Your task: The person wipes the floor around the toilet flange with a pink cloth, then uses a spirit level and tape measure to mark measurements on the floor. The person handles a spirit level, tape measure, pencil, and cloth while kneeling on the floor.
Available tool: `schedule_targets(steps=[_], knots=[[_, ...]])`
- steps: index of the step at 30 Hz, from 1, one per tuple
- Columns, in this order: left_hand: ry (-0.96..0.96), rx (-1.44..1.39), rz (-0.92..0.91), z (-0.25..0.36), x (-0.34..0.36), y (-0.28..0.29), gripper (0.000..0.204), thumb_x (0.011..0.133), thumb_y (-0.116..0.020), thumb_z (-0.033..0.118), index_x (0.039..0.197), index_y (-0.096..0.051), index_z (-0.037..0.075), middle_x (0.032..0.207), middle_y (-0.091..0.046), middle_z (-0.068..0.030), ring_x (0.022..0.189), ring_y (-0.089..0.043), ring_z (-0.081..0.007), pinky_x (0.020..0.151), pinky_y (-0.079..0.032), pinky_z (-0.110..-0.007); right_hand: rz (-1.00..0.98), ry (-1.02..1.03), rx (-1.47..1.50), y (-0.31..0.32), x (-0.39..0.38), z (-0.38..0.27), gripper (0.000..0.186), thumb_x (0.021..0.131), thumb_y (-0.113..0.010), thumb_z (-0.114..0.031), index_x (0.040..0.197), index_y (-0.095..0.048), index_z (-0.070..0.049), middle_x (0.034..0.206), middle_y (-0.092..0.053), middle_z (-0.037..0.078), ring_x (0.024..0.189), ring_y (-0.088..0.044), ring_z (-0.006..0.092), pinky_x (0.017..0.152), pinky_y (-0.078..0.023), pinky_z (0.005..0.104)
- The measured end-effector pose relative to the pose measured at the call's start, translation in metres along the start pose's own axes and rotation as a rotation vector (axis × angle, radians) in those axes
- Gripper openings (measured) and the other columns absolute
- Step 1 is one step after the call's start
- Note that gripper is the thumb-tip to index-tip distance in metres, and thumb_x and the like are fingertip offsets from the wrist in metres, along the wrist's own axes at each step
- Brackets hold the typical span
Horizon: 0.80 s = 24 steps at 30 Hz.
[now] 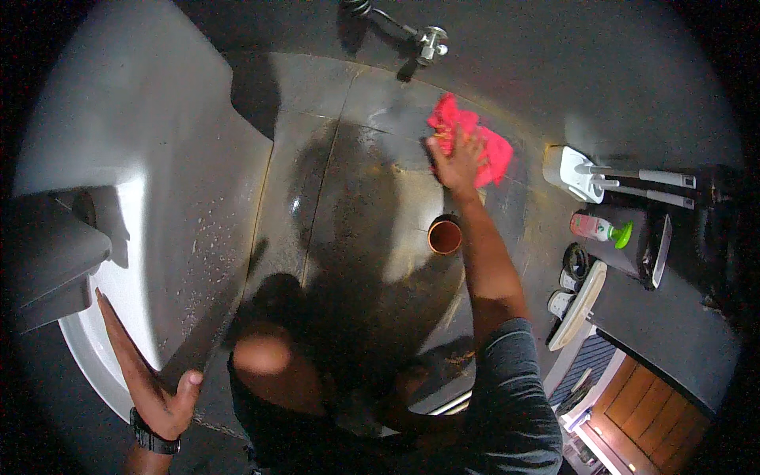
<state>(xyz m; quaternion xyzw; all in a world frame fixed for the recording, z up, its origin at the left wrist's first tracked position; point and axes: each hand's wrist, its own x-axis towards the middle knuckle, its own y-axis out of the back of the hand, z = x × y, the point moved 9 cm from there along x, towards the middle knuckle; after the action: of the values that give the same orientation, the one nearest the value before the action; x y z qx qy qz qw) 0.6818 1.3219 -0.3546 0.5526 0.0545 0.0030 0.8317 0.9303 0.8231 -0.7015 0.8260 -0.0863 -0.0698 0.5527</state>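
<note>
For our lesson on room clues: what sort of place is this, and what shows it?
Probably a bathroom: a white holder with long-handled brushes, a chrome wall valve and a green-topped pump bottle suggest it.

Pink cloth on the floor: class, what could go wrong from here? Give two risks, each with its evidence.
First, the right forearm appears close beside the round, brown, cup-like thing, so a sideways sweep of the right hand on the pink cloth might bump it. Second, the left hand is at the edge of the pale fixture, whose side carries droplets; leaning there could mean a slip.
</note>
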Motion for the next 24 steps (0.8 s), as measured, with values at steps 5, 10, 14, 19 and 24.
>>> schedule_targets(steps=[5,10,14,19,24], knots=[[-0.028,-0.05,0.002,0.002,-0.001,-0.002,0.123,0.085,-0.066,0.065,0.159,-0.001,-0.009,0.168,-0.004,-0.0274,0.157,-0.006,-0.0376,0.125,-0.007,-0.047,-0.07,0.114,0.044,-0.029,-0.033,-0.066,0.098,0.082,-0.062,-0.076,0.155,-0.039,-0.016,0.167,-0.012,0.026,0.154,-0.006,0.0494,0.113,-0.009,0.0768],[-0.069,-0.135,0.02,0.005,-0.001,-0.001,0.117,0.088,-0.069,0.055,0.159,-0.002,-0.009,0.168,-0.003,-0.0272,0.157,-0.003,-0.0372,0.125,-0.005,-0.046,-0.117,0.23,0.151,-0.04,-0.093,-0.104,0.091,0.083,-0.065,-0.071,0.152,-0.043,-0.015,0.167,-0.016,0.024,0.153,-0.013,0.0487,0.112,-0.012,0.0785],[-0.085,-0.163,0.026,0.007,-0.001,-0.001,0.112,0.09,-0.069,0.049,0.159,-0.002,-0.008,0.168,-0.003,-0.0264,0.157,-0.001,-0.0369,0.125,-0.004,-0.047,-0.085,0.295,0.105,-0.046,-0.147,-0.125,0.086,0.084,-0.064,-0.071,0.147,-0.049,-0.015,0.166,-0.018,0.023,0.152,-0.017,0.0489,0.111,-0.012,0.0793],[-0.094,-0.14,0.023,0.01,0.0,-0.002,0.105,0.093,-0.068,0.041,0.16,-0.002,-0.007,0.168,-0.003,-0.026,0.157,-0.001,-0.0369,0.125,-0.004,-0.047,-0.145,0.27,0.191,-0.058,-0.201,-0.138,0.086,0.084,-0.062,-0.071,0.146,-0.049,-0.013,0.166,-0.019,0.024,0.152,-0.017,0.049,0.111,-0.013,0.0789],[-0.089,-0.123,0.017,0.009,-0.002,-0.002,0.1,0.095,-0.066,0.037,0.16,-0.002,-0.006,0.169,-0.002,-0.0254,0.157,-0.002,-0.0365,0.125,-0.004,-0.046,-0.201,0.239,0.321,-0.055,-0.253,-0.14,0.084,0.085,-0.066,-0.064,0.148,-0.047,-0.013,0.165,-0.018,0.027,0.152,-0.016,0.0496,0.111,-0.014,0.0791]])
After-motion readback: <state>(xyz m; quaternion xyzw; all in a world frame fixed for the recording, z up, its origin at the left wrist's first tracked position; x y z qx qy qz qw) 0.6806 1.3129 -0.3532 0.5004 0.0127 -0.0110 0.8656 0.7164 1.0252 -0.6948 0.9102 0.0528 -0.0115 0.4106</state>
